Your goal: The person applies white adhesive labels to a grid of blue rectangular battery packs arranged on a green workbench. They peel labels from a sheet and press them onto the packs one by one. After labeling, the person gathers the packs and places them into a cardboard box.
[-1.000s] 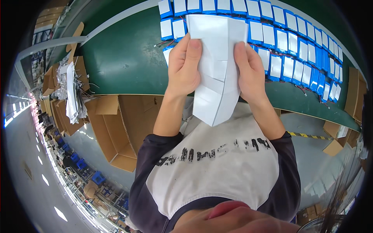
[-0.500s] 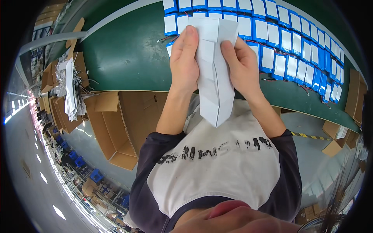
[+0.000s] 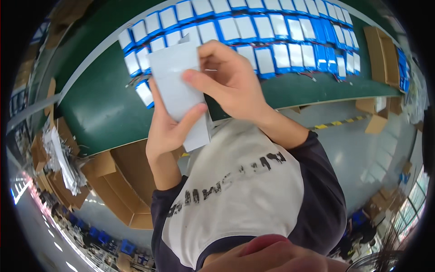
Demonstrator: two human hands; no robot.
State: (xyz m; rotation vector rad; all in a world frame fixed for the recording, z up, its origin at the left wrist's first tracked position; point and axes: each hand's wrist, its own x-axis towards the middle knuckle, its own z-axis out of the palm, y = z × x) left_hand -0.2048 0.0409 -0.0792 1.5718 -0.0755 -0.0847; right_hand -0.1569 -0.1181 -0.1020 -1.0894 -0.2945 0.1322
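A long piece of white paper (image 3: pixel 174 75), with what looks like several layers, is held up in front of my chest, over the table's near edge. My left hand (image 3: pixel 168 129) is closed around its lower left side, thumb lying across the front. On the upper right edge, my right hand (image 3: pixel 233 84) grips it with the thumb on the face and the other fingers bent behind. A small flap of paper sticks up at the top edge. Behind it lie rows of flat blue battery packs (image 3: pixel 265 61) with white faces and thin red and black leads.
The green table (image 3: pixel 99 104) has a pale rail along its far side. A brown carton (image 3: pixel 380 56) stands at its right end. Below the near edge is an open cardboard box (image 3: pixel 113 186). At left, white paper strips (image 3: pixel 63 158) hang from another box.
My view has turned, so the table sits differently. The paper, creased lengthwise before, now lies flatter toward me. My left hand has slid lower on it, and the right thumb now presses its face.
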